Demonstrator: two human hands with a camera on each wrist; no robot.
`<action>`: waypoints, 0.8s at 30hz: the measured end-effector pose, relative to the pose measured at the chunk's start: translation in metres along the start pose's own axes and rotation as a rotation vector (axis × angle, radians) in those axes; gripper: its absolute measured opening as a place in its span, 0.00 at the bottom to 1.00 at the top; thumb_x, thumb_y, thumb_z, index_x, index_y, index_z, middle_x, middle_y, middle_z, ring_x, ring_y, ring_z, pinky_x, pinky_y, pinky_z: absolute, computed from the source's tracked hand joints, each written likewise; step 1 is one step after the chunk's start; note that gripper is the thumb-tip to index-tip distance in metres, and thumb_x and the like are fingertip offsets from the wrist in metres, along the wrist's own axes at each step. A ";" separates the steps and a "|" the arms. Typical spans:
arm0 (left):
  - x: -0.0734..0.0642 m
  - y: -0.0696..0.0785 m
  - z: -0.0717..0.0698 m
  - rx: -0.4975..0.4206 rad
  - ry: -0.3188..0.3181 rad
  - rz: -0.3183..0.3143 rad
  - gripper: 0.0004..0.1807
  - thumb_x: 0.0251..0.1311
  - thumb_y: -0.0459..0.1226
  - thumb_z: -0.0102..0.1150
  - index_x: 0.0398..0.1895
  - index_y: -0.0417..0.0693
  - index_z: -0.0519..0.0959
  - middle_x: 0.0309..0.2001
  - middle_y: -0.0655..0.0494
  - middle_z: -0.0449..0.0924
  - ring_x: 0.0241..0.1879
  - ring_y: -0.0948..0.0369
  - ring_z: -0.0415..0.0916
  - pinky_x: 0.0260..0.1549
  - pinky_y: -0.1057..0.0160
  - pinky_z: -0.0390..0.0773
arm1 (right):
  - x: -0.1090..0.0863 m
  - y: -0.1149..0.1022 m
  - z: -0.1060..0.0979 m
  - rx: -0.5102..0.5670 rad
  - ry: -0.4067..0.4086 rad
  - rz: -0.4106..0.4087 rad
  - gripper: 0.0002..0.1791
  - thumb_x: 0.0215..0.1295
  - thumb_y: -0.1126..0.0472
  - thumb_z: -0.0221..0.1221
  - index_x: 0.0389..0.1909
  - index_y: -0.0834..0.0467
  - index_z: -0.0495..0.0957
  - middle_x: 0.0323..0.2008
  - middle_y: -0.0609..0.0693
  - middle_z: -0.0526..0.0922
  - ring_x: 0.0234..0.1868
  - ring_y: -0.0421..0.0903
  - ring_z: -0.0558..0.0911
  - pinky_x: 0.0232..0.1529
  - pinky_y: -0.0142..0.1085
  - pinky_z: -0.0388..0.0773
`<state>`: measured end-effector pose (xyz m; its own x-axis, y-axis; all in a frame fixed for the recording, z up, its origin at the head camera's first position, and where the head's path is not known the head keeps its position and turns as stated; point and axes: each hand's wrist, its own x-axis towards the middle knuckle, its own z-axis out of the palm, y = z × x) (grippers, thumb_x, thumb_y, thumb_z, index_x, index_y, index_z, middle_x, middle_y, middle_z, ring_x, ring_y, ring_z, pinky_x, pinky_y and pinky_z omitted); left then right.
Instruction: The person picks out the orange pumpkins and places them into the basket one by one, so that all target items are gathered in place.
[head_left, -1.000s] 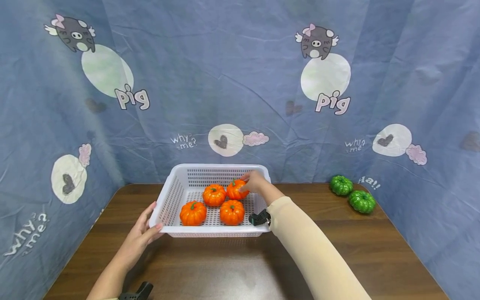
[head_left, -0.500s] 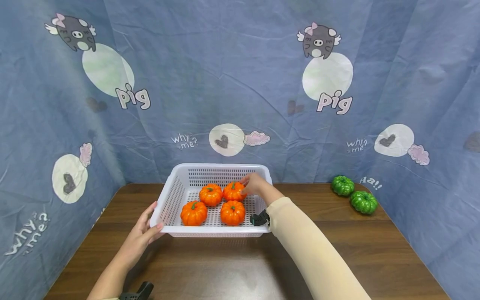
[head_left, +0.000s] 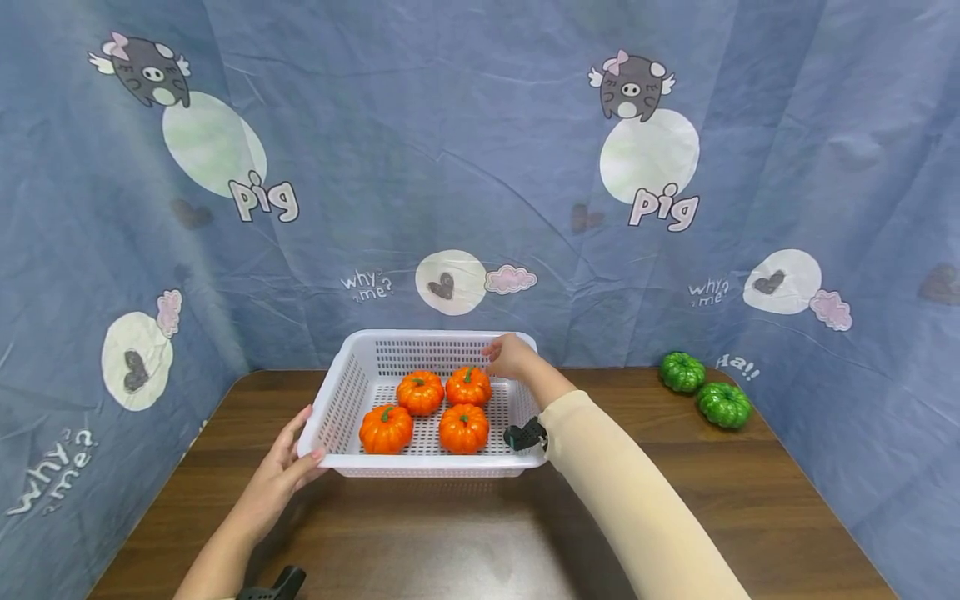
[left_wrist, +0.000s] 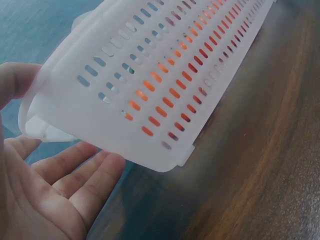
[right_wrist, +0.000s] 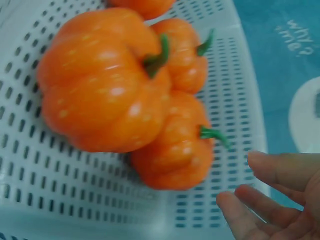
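Observation:
Inside a white plastic basket (head_left: 438,460) lie several small orange pumpkins (head_left: 463,429) with green stems, grouped in two rows. My left hand (head_left: 281,462) holds the basket's near-left corner. In the left wrist view its thumb lies over the rim and the fingers are below, against the outer wall. My right hand (head_left: 513,358) hovers over the back right of the basket, beside the rear-right pumpkin (head_left: 468,387). In the right wrist view, its relaxed fingers (right_wrist: 267,167) are apart from the nearest pumpkin (right_wrist: 175,150) and hold nothing.
Two green pumpkins (head_left: 723,405) sit on the brown wooden table (head_left: 450,533) at the far right. A blue printed curtain (head_left: 480,150) stands behind the basket and along both sides.
The rear-left pumpkin and the rear-right one shifted slightly left. My right hand has let go of the rear-right pumpkin and lifted off it. The left hand stays on the basket corner.

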<state>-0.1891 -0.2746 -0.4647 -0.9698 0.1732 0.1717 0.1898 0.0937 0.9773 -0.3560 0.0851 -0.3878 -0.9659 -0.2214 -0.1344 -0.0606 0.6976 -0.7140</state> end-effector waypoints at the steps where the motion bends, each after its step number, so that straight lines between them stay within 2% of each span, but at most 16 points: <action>1: 0.000 0.000 0.000 0.003 -0.001 -0.001 0.40 0.74 0.31 0.49 0.80 0.43 0.39 0.70 0.21 0.50 0.54 0.73 0.75 0.48 0.70 0.79 | -0.001 -0.002 -0.003 -0.003 0.005 -0.008 0.20 0.60 0.67 0.67 0.55 0.63 0.81 0.52 0.59 0.82 0.51 0.53 0.81 0.52 0.42 0.80; 12: 0.000 0.002 -0.001 0.007 0.007 -0.009 0.40 0.74 0.31 0.49 0.80 0.43 0.39 0.70 0.21 0.50 0.53 0.74 0.75 0.48 0.69 0.79 | -0.033 -0.022 -0.032 0.050 -0.012 -0.077 0.23 0.64 0.64 0.66 0.60 0.63 0.77 0.59 0.63 0.79 0.57 0.56 0.80 0.57 0.47 0.78; 24: 0.000 0.001 0.000 0.028 0.001 -0.021 0.40 0.74 0.32 0.49 0.81 0.45 0.39 0.71 0.23 0.50 0.53 0.74 0.74 0.48 0.70 0.78 | -0.065 -0.022 -0.045 0.034 0.004 -0.134 0.20 0.65 0.61 0.66 0.57 0.59 0.80 0.58 0.61 0.80 0.59 0.57 0.77 0.58 0.51 0.77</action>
<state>-0.1891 -0.2748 -0.4633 -0.9737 0.1699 0.1515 0.1738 0.1247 0.9769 -0.3031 0.1153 -0.3326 -0.9506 -0.3085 -0.0334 -0.1809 0.6385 -0.7481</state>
